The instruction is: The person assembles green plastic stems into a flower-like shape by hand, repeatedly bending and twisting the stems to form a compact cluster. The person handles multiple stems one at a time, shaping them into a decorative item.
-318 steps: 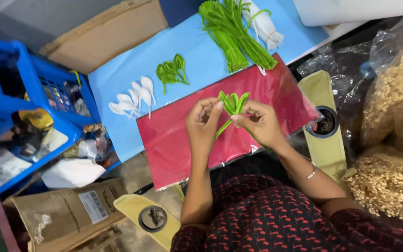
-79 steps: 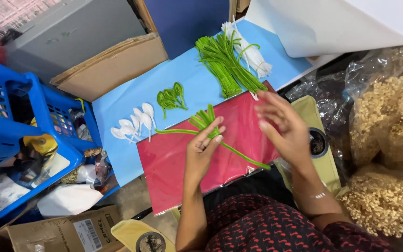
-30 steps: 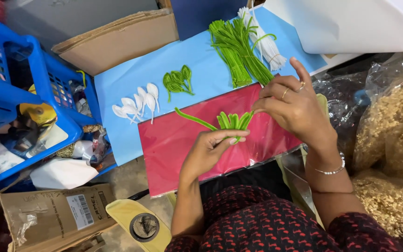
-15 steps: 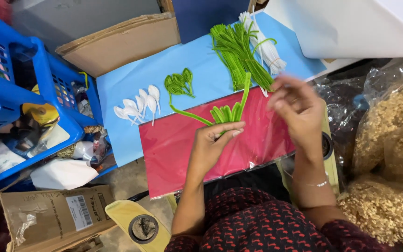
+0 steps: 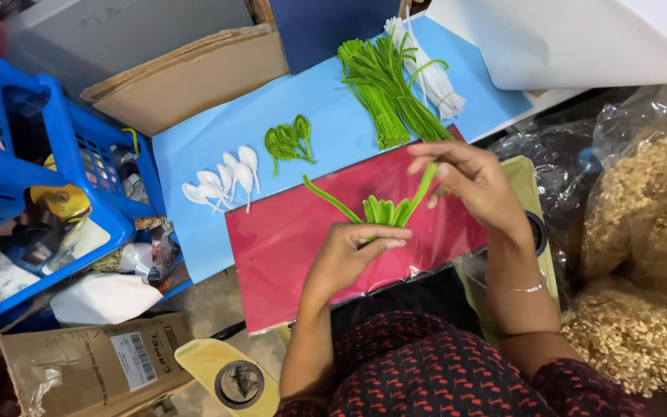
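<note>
**Green pipe cleaner bent into loops over a red sheet**

My left hand pinches the base of a green pipe-cleaner piece, fingers closed on the cluster of small loops that fans up from my grip. My right hand grasps the free right-hand end of the same piece between thumb and fingertips, drawing it up at a slant; the other free end trails off to the upper left. The work hangs just above a red sheet laid across a light blue sheet. On the blue sheet lie a finished set of green loops, a row of white loops beside them, and farther back a bundle of straight green pipe cleaners next to a bundle of white ones. A blue plastic crate stands to my left; clear bags of pale dried material sit to my right.
</note>
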